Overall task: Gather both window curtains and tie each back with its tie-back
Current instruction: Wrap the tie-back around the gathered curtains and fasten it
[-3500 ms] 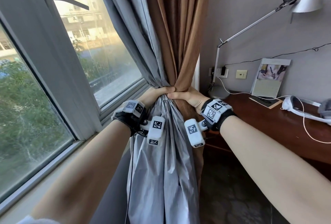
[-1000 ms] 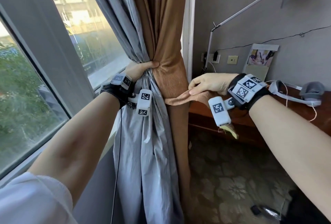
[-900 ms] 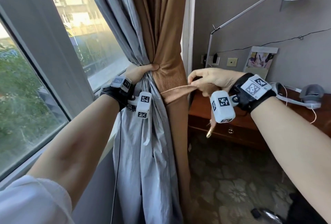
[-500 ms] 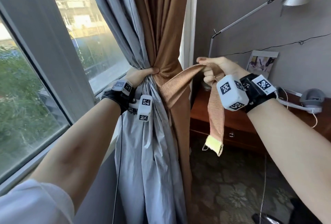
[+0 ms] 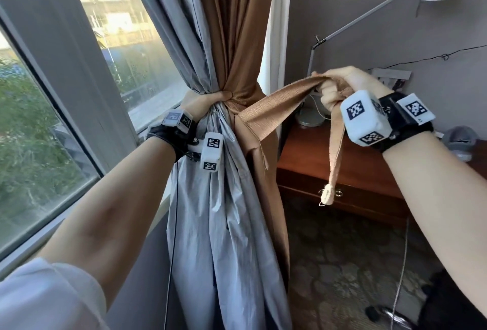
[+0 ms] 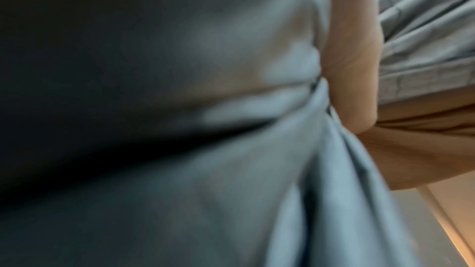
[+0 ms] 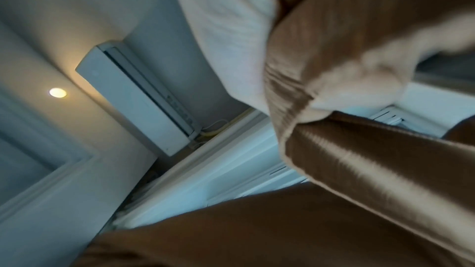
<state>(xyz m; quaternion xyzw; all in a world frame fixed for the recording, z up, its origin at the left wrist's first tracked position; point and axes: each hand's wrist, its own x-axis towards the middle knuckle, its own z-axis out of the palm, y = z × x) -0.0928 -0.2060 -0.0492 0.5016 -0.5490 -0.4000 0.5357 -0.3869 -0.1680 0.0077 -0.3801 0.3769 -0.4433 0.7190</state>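
Observation:
A brown curtain (image 5: 234, 39) with grey lining (image 5: 218, 224) hangs bunched beside the window. My left hand (image 5: 203, 104) grips the bunch at its waist, thumb over the front; its thumb (image 6: 352, 80) shows against the grey cloth (image 6: 334, 190) in the left wrist view. A brown tie-back strap (image 5: 274, 110) runs from the back of the bunch out to the right. My right hand (image 5: 340, 87) grips this tie-back, whose free end (image 5: 326, 194) dangles below my fist. In the right wrist view the strap (image 7: 359, 159) lies under my fingers (image 7: 354, 96).
A wooden desk (image 5: 350, 171) stands right of the curtain, with a lamp base (image 5: 309, 118), its arm (image 5: 369, 15) and a headset (image 5: 461, 142). The window (image 5: 126, 39) and frame (image 5: 60, 71) are on the left. Patterned carpet (image 5: 342, 263) lies below.
My right hand has left the bunch, taken the tie-back and drawn it up and out to the right. My left hand keeps its grip on the gathered curtain.

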